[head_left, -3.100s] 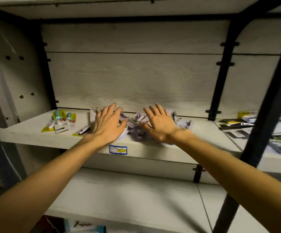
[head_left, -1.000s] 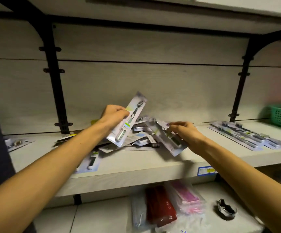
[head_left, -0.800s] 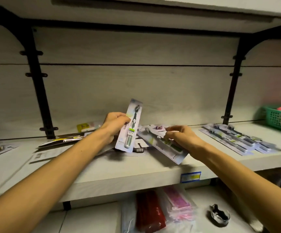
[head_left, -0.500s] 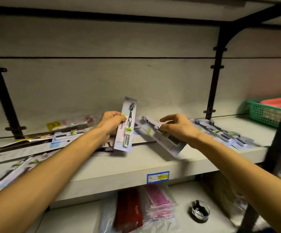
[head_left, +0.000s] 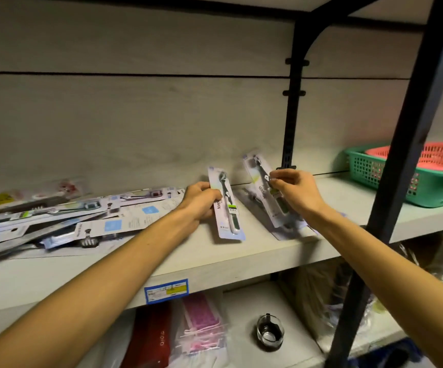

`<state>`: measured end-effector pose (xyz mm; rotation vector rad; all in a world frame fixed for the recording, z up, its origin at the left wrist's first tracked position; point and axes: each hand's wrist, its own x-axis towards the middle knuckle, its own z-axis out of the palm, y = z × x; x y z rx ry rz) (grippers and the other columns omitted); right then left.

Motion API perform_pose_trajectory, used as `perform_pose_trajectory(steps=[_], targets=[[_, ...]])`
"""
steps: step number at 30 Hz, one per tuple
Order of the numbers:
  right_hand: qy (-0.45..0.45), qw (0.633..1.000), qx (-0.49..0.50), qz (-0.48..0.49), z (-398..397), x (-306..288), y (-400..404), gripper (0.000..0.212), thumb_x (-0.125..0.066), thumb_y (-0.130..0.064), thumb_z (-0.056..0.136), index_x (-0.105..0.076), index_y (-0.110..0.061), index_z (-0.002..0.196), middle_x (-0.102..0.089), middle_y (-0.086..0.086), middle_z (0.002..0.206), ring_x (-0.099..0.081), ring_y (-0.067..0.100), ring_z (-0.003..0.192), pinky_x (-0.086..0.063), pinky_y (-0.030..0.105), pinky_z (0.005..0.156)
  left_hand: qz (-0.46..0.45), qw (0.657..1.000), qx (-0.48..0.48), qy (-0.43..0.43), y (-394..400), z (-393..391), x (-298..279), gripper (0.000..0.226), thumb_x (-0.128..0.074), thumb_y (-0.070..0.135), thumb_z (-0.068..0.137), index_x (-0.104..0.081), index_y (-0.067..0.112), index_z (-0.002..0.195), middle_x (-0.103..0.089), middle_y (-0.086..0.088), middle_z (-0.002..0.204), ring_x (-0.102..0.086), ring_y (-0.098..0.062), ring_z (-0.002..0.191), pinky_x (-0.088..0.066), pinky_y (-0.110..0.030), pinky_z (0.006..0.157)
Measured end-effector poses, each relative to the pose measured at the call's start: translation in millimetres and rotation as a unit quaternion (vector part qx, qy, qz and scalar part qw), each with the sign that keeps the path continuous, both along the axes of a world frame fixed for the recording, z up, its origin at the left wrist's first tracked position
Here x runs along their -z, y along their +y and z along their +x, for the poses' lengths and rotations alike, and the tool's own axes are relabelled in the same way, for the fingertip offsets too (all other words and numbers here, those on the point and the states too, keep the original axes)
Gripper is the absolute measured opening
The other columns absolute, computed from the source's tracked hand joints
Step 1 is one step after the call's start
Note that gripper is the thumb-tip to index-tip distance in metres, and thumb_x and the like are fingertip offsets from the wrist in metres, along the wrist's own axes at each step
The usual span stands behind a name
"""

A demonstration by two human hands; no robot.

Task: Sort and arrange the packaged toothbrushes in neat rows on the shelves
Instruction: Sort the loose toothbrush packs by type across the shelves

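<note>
My left hand [head_left: 200, 201] grips a packaged toothbrush [head_left: 228, 211] by its left edge, card tilted upright above the pale shelf [head_left: 215, 258]. My right hand [head_left: 294, 192] pinches a second packaged toothbrush [head_left: 261, 179], held at a slant over a few packs lying flat [head_left: 289, 229] near the shelf's front edge. A loose, overlapping heap of packaged toothbrushes [head_left: 63, 219] covers the shelf's left part.
A black bracket post [head_left: 292, 102] stands at the back wall and a black upright [head_left: 401, 181] crosses the right foreground. A green basket [head_left: 427, 187] holding a red basket [head_left: 440, 155] sits far right. On the lower shelf lie red [head_left: 151, 338] and pink packs [head_left: 201, 322] and a small glass [head_left: 269, 333].
The view has swung right and nearer. Both hands carried their packs rightward along the shelf, and the right pack now hangs over the flat packs by the bracket post.
</note>
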<state>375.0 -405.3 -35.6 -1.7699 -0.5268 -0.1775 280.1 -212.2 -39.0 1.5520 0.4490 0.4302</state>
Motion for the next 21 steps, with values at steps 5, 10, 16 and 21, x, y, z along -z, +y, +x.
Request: perform_pose_trajectory(steps=[5, 10, 16, 21], targets=[[-0.032, 0.980, -0.062, -0.188, 12, 14, -17, 0.022, -0.068, -0.018, 0.092, -0.074, -0.012, 0.112, -0.074, 0.004, 0.108, -0.070, 0.016, 0.091, -0.058, 0.024, 0.080, 0.060, 0.998, 0.011, 0.019, -19, 27, 17, 0.031, -0.054, -0.009, 0.086, -0.060, 0.009, 0.111, -0.071, -0.012, 0.104, -0.072, -0.030, 0.094, -0.061, -0.045, 0.082], [-0.157, 0.923, 0.001, -0.352, 2, 20, -2, 0.027, -0.060, -0.036, 0.092, -0.077, -0.016, 0.095, -0.076, 0.005, 0.089, -0.069, 0.022, 0.079, -0.059, 0.040, 0.074, 0.385, 0.920, -0.019, 0.070, -13, 29, 24, 0.025, -0.064, 0.027, 0.087, -0.075, 0.020, 0.109, -0.073, -0.004, 0.116, -0.066, -0.025, 0.107, -0.048, -0.027, 0.086], [-0.135, 0.930, -0.007, -0.342, -3, 15, 15, 0.030, -0.057, -0.033, 0.093, -0.076, -0.013, 0.081, -0.074, 0.003, 0.073, -0.070, 0.019, 0.070, -0.060, 0.040, 0.071, 0.560, 0.823, -0.009, 0.092, -3, 10, 27, 0.034, -0.055, 0.041, 0.094, -0.070, 0.028, 0.121, -0.070, 0.001, 0.124, -0.063, -0.029, 0.113, -0.051, -0.035, 0.087], [-0.200, 0.913, 0.035, -0.353, -15, 5, 42, 0.028, -0.058, -0.038, 0.092, -0.075, -0.018, 0.100, -0.075, 0.008, 0.096, -0.069, 0.031, 0.091, -0.056, 0.040, 0.078, 0.624, 0.776, -0.043, 0.083, 29, -15, 12, 0.041, -0.052, 0.047, 0.096, -0.064, 0.028, 0.130, -0.067, -0.001, 0.130, -0.060, -0.030, 0.119, -0.047, -0.036, 0.088]])
